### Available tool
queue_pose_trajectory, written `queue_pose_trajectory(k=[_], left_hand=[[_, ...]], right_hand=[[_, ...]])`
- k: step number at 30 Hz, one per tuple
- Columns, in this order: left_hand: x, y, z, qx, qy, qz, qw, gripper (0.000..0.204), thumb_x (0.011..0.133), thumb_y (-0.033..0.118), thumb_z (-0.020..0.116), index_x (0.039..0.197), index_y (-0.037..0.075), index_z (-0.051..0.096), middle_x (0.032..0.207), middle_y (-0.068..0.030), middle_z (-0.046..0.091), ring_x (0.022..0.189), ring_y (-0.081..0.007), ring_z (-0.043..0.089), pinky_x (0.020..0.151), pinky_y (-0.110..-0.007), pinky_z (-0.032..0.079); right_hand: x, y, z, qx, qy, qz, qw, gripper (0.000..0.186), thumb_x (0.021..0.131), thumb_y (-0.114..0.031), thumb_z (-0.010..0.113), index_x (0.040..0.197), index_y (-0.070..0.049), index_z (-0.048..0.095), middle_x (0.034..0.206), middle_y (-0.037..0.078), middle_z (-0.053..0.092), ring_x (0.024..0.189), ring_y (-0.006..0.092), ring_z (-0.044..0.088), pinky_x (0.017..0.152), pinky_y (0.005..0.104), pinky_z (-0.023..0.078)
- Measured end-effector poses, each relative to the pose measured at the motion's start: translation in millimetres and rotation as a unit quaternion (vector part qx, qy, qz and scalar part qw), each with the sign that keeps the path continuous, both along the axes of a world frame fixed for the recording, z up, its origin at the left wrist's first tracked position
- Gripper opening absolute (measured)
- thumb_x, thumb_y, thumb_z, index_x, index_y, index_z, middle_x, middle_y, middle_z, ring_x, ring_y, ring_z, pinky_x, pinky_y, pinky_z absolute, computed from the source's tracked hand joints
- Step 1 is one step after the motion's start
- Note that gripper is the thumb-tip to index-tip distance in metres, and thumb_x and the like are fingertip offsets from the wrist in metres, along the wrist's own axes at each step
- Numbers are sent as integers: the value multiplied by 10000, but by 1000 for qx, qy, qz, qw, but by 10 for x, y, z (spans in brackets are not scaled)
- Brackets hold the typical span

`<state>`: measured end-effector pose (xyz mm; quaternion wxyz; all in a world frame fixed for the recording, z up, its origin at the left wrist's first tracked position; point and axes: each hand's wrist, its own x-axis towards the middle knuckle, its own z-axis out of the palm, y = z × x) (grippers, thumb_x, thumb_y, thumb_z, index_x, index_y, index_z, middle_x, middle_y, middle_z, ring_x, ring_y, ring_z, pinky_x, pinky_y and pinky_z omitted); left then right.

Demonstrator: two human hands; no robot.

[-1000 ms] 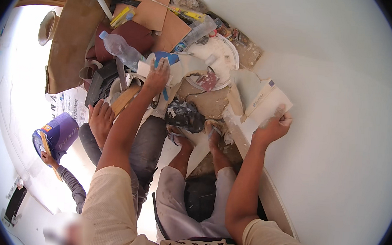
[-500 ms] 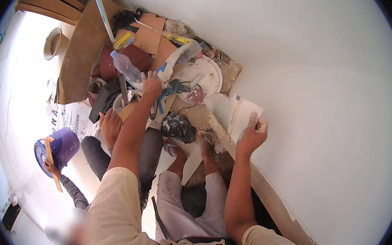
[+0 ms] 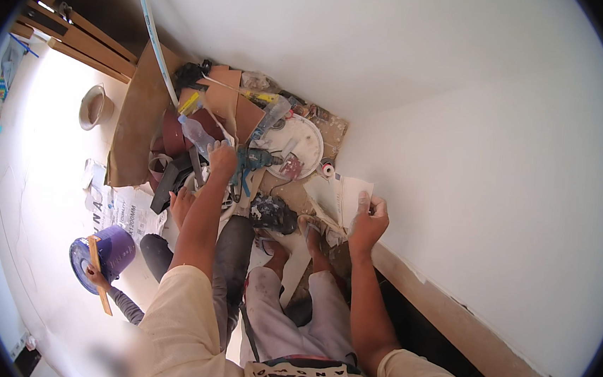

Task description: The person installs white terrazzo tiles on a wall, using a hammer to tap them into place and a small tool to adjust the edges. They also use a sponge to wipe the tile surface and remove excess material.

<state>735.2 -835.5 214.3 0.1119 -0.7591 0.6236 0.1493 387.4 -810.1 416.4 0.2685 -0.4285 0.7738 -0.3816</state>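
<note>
My right hand (image 3: 369, 224) pinches a thin white sheet (image 3: 355, 193) by its edge, thumb on top, close to the white wall. My left hand (image 3: 221, 159) reaches over the pile, fingers curled beside the base of a clear plastic bottle (image 3: 196, 134). A pale strip of sheet runs to these fingertips; what they grip is too small to make out. Just right of that hand lies a teal power drill (image 3: 256, 159). Beyond it are a round white lid (image 3: 310, 136), smeared with dried material, and a small dark red block (image 3: 291, 166).
A co-worker crouches at my left, one hand (image 3: 181, 206) near my forearm, the other on a wooden stick (image 3: 99, 272) across a purple bucket (image 3: 118, 250). Brown sheets (image 3: 217, 95) and a curved board (image 3: 136, 129) lean behind the pile. A black plastic bag (image 3: 274, 215) lies by my feet.
The view has shifted, so the pile sits lower in the picture. The pale sheet by my left hand has moved slightly left with it. My right hand still holds the white sheet.
</note>
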Motion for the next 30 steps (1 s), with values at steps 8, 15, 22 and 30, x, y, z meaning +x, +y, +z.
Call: queue_pose_trajectory(k=[8, 15, 22, 30], left_hand=[[-1181, 299, 1791, -214, 460, 39, 861, 503, 856, 426, 691, 1104, -9, 641, 1114, -215, 644, 1121, -388, 570, 984, -440, 417], [-1807, 940, 2839, -148, 508, -84, 845, 427, 848, 274, 717, 1157, -2, 617, 1119, -188, 642, 1054, -317, 615, 916, -403, 459], [-1760, 1203, 3964, -75, 525, -53, 846, 264, 861, 188, 674, 1007, -30, 647, 897, -142, 626, 805, -235, 601, 741, -366, 461], [-2027, 1851, 4712, -46, 448, -145, 881, 198, 860, 152, 659, 951, -23, 643, 819, -155, 621, 729, -255, 594, 670, -345, 457]], right_hand=[[-159, 344, 776, 8, -53, 0, 999, 175, 890, -138, 681, 855, 24, 625, 761, 89, 627, 700, 166, 555, 680, 321, 466], [-364, 665, 1571, -9, -113, 68, 991, 165, 893, -115, 662, 974, 17, 605, 846, 133, 644, 772, 225, 597, 731, 355, 481], [-479, 1169, 2476, -102, -17, 143, 984, 420, 851, -106, 688, 1221, -1, 520, 1058, 229, 652, 1033, 366, 643, 883, 416, 490], [-1130, 1678, 2901, 162, 23, 325, 932, 620, 805, -278, 731, 1300, -1, 481, 1164, 290, 604, 1063, 423, 610, 893, 463, 491]])
